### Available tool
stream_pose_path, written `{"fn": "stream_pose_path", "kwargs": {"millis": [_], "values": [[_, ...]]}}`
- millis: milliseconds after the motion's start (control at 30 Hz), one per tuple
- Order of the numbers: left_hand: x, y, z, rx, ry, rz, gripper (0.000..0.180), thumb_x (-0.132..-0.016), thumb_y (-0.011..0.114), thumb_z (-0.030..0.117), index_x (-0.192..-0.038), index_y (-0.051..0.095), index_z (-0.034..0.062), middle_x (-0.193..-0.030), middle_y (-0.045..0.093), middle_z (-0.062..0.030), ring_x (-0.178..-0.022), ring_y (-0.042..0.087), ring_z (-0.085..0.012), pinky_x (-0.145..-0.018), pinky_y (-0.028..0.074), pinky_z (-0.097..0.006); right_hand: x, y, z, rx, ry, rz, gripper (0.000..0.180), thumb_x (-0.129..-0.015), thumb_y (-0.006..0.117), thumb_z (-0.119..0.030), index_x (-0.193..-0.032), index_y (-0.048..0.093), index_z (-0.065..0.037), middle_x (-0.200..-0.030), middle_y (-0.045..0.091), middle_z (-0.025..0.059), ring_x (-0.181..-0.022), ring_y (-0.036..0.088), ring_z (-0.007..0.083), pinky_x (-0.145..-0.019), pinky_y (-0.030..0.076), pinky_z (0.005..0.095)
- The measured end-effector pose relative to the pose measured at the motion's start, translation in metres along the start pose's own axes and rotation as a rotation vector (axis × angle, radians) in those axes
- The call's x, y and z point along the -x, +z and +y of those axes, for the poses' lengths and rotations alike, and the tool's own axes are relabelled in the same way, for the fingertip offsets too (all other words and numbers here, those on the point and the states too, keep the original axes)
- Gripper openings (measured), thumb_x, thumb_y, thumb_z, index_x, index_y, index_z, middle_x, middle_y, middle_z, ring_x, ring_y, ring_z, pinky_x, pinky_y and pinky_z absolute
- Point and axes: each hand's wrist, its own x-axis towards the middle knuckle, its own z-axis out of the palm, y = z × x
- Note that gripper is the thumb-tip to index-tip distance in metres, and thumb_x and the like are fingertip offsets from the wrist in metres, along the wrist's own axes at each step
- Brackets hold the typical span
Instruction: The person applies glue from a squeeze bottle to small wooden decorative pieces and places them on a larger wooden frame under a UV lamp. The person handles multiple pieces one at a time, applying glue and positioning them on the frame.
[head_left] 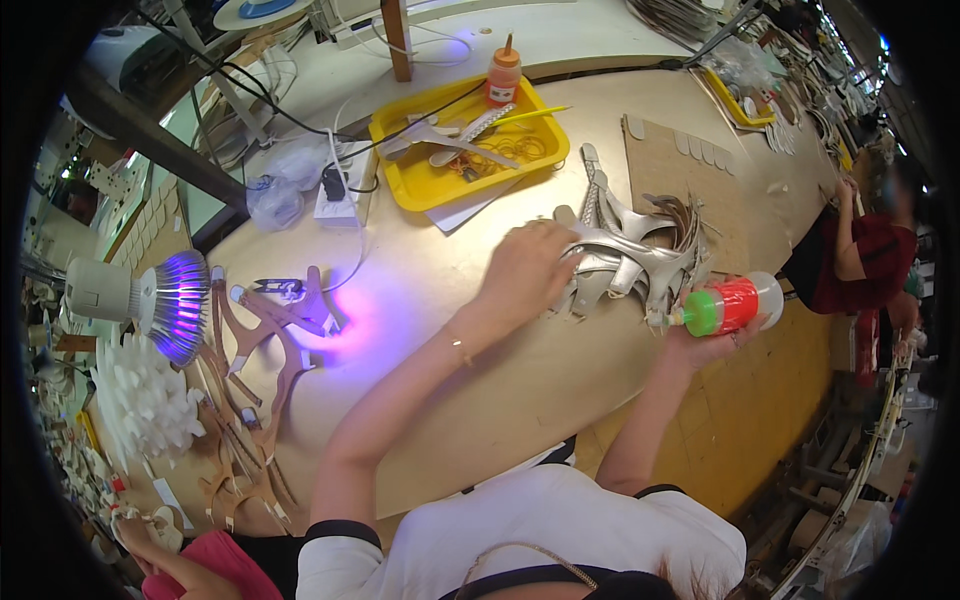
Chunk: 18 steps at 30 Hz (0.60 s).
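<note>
right hand (703, 344) grasps a probably light, squeezable bottle (738, 303), best held round its body. left hand (528, 264), grip unclear, is at silvery straps (655, 264), likely pliable, best pinched at an end.

On the tabletop (430, 410), the strap pile (650, 262) lies ahead of me to the right, my left hand (532, 262) at its left edge. My right hand (700, 350), with the bottle (738, 304), is at its near right side. The board (690, 165) lies behind the pile. Farther back, left of the board, sits the tray (403, 196), paper (462, 212) under its near edge. Left of the tray is the power strip (343, 205), then the bag (280, 200). Nearer, the lamp (175, 305) stands left of the snips (278, 286).
</note>
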Motion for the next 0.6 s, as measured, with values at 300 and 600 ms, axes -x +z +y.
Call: {"fn": "stream_pose_path", "kwargs": {"millis": [300, 600], "values": [[-0.053, 0.102, 0.017, -0.202, 0.177, -0.189, 0.027, -0.080, 0.067, 0.021, -0.101, 0.061, 0.0044, -0.095, 0.063, -0.0115, -0.093, 0.060, -0.0277, -0.086, 0.043, -0.041, -0.014, -0.037, -0.015, 0.050, -0.156, 0.110, 0.059, -0.086, 0.053, -0.057, -0.109, 0.057, -0.003, -0.094, 0.062, 0.0064, -0.075, 0.060, 0.0194, -0.064, 0.049, 0.0326], [0.020, 0.021, 0.059, 0.318, -0.007, 0.362, 0.026, -0.092, 0.059, 0.020, -0.108, 0.053, -0.0001, -0.095, 0.062, -0.0119, -0.087, 0.063, -0.0257, -0.076, 0.051, -0.037, -0.027, -0.045, -0.035, -0.192, 0.015, -0.453, 0.075, -0.078, 0.058, -0.062, -0.110, 0.049, 0.005, -0.086, 0.050, 0.0106, -0.071, 0.049, 0.0211, -0.063, 0.042, 0.0326]]}}
